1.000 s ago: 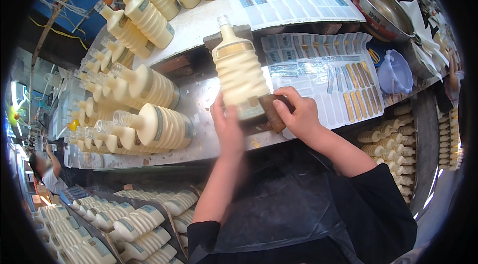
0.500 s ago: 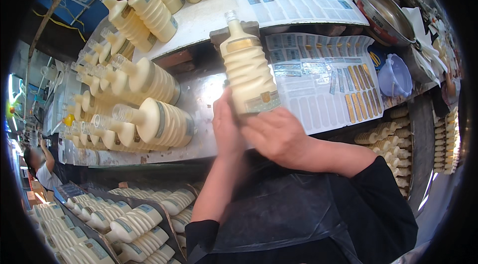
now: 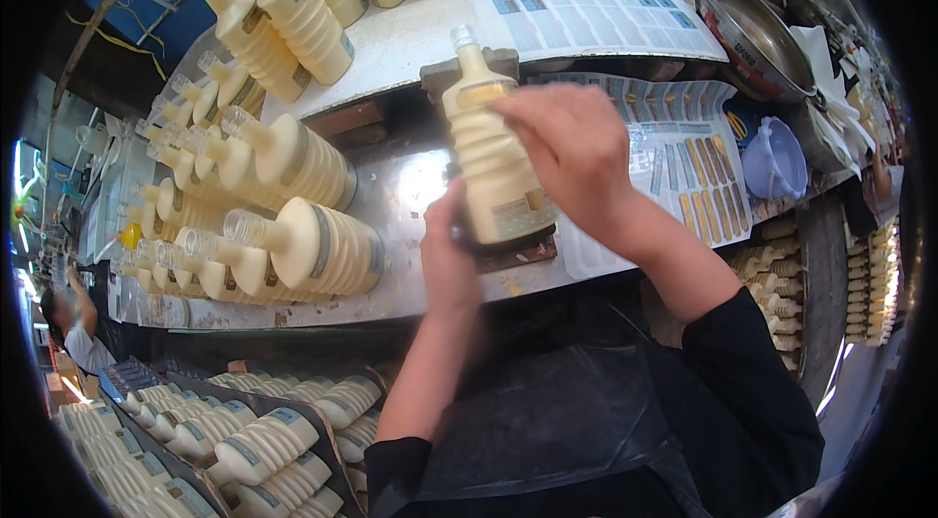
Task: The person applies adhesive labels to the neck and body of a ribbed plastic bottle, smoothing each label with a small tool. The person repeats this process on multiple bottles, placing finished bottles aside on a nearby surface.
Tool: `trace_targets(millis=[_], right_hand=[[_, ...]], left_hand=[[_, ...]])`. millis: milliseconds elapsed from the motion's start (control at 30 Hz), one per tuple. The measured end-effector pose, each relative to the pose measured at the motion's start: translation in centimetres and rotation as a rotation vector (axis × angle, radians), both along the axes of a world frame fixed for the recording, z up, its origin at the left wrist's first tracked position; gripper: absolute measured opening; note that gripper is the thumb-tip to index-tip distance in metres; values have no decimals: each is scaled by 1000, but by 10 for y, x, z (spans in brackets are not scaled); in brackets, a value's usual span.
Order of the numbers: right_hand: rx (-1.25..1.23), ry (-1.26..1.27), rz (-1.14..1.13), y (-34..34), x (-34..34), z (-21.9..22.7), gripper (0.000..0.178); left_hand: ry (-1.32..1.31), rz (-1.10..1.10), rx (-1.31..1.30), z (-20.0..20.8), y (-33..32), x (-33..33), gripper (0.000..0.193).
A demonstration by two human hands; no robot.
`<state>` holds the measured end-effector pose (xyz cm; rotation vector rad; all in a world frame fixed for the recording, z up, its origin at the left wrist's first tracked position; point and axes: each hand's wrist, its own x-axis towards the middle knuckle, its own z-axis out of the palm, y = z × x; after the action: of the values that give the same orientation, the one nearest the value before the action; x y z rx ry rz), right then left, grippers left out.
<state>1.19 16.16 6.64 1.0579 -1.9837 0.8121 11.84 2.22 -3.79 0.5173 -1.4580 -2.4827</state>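
A cream bottle [image 3: 493,161] with wavy ribbed sides and a clear neck leans back on a dark rest [image 3: 474,68] in front of me. It carries a gold label [image 3: 482,94] on the shoulder and a pale green one [image 3: 520,213] low on the body. My left hand [image 3: 447,249] is closed against the bottle's lower left side. My right hand [image 3: 576,142] lies over the upper right side, its fingers pressed together at the gold label. Whether anything is between those fingertips is hidden.
Many similar bottles [image 3: 313,244] lie to the left, with several upright at the back left. Label sheets [image 3: 674,161] are at the right beside a lilac bucket [image 3: 774,158] and a metal pan [image 3: 757,34]. Crates of bottles [image 3: 264,440] sit lower left. A person [image 3: 83,323] is far left.
My right hand has moved up from the bottle's base and lower label to the gold shoulder label. My left hand stays at the lower left side.
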Motion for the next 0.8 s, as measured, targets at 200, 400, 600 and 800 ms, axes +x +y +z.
trace_targets(millis=[200,400,600,800], right_hand=[[212,46,-19,-44,-12,-23,18],[125,-166,-4,-43,-24,-12,17],[-280,-824,-184,19,-55,-48,28],[-299,-841,-139,20,-52,-32,27]], left_hand=[[59,11,-88,-8,3,0,64],[98,-55,-482,-23,-5,8,69],[103,-77,-1022,-14,3,8,106],[38,38,-1247,-12,5,1,111]])
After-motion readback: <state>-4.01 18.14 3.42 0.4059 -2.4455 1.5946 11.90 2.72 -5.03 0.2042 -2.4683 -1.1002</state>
